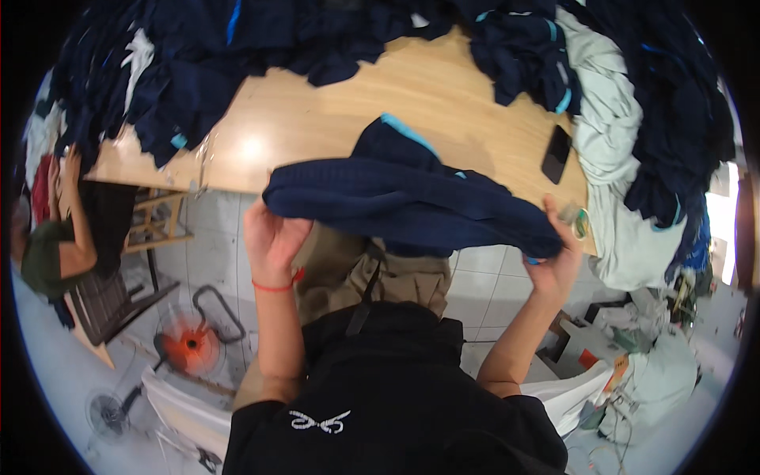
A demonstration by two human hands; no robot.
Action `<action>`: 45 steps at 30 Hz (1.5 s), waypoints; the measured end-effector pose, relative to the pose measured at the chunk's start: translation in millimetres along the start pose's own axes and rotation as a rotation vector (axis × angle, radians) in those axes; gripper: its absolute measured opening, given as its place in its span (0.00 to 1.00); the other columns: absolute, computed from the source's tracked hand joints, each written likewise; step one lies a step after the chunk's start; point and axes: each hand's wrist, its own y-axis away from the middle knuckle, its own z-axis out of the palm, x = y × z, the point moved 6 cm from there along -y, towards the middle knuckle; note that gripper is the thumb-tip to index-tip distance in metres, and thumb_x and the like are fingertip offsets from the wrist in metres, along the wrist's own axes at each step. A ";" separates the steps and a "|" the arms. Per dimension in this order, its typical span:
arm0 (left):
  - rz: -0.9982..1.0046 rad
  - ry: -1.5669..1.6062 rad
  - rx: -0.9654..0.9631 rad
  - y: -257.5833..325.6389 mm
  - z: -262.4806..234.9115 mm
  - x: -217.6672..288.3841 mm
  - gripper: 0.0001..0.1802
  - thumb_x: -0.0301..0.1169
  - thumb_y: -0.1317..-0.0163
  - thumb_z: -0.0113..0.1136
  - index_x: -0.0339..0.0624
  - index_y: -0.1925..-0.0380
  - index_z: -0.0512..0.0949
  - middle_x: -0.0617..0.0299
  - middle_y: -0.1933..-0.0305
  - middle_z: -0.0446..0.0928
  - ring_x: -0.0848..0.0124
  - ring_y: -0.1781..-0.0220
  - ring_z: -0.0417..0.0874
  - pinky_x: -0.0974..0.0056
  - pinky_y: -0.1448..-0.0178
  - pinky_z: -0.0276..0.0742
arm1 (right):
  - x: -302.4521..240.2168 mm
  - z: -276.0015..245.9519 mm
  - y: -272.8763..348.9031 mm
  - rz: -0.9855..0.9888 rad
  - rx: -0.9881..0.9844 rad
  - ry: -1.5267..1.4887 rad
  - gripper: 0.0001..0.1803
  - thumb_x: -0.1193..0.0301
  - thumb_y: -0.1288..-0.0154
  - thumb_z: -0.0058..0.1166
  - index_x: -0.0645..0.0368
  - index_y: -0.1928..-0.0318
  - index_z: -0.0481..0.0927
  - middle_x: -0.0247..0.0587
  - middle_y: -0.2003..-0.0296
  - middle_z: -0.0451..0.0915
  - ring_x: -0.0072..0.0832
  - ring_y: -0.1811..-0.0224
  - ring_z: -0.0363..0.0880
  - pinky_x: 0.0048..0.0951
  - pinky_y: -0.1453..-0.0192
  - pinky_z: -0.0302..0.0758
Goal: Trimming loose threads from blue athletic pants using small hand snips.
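Note:
A navy garment with light-blue trim is stretched sideways between my two hands, over my lap at the table's near edge. My left hand grips its left end, the fingers partly hidden behind the cloth. At the other end, my right hand is closed round the bunched fabric, thumb on the near side. Part of the garment rises behind the stretched band and lies against the wooden table. A small blue bit shows by my right fingers; I cannot make out what it is.
Navy garments are heaped along the table's far side. A black phone lies at the right, beside pale green cloth draping over the edge. Another person sits at the far left. An orange fan stands lower left.

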 end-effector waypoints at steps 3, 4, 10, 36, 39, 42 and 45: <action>0.062 -0.063 0.088 0.7 10.1 18.6 0.16 0.35 0.17 0.51 0.34 0.46 0.82 0.50 0.45 0.87 0.59 0.42 0.88 0.55 0.32 0.80 | -6.5 9.0 11.3 -0.180 0.245 0.014 0.20 0.76 0.26 0.56 0.63 0.35 0.80 0.39 0.61 0.89 0.31 0.62 0.90 0.33 0.63 0.84; 0.115 -0.108 -0.035 4.3 17.3 28.5 0.16 0.34 0.17 0.51 0.32 0.46 0.82 0.50 0.47 0.88 0.58 0.43 0.88 0.55 0.34 0.82 | -11.4 8.6 8.4 -0.198 0.145 0.019 0.21 0.77 0.26 0.55 0.64 0.35 0.78 0.39 0.63 0.88 0.33 0.61 0.89 0.37 0.57 0.84; 0.403 -0.277 0.211 36.7 32.7 50.8 0.12 0.34 0.17 0.51 0.35 0.53 0.78 0.54 0.59 0.83 0.61 0.57 0.86 0.55 0.43 0.82 | -23.1 -3.7 3.9 -0.221 -0.057 0.029 0.22 0.78 0.24 0.53 0.65 0.32 0.73 0.36 0.71 0.81 0.31 0.65 0.85 0.38 0.52 0.83; -0.033 0.380 -0.134 12.5 22.2 28.9 0.27 0.34 0.14 0.47 0.18 0.29 0.65 0.34 0.25 0.73 0.48 0.21 0.73 0.48 0.15 0.68 | -27.2 -13.1 1.8 0.042 -0.405 -0.256 0.15 0.72 0.17 0.50 0.63 0.37 0.78 0.43 0.53 0.85 0.20 0.69 0.71 0.18 0.81 0.57; 0.007 0.453 -0.095 12.1 27.4 23.0 0.30 0.32 0.16 0.49 0.16 0.26 0.60 0.32 0.21 0.67 0.48 0.17 0.67 0.49 0.12 0.63 | -24.5 -16.6 -0.7 0.086 -0.388 -0.343 0.17 0.71 0.17 0.50 0.64 0.35 0.79 0.47 0.48 0.85 0.22 0.58 0.75 0.18 0.80 0.57; 0.021 0.516 -0.076 13.5 27.8 20.3 0.32 0.30 0.17 0.51 0.16 0.24 0.57 0.32 0.19 0.63 0.49 0.15 0.63 0.51 0.10 0.58 | -23.0 -18.2 -1.2 0.131 -0.426 -0.403 0.21 0.70 0.17 0.50 0.64 0.31 0.77 0.50 0.42 0.84 0.23 0.48 0.77 0.17 0.80 0.58; 0.035 0.521 -0.099 15.8 25.3 21.5 0.33 0.29 0.18 0.53 0.17 0.23 0.55 0.33 0.18 0.62 0.50 0.14 0.61 0.52 0.09 0.56 | -22.0 -15.9 -0.5 0.131 -0.432 -0.416 0.24 0.69 0.17 0.51 0.61 0.27 0.76 0.54 0.33 0.80 0.23 0.42 0.78 0.17 0.80 0.59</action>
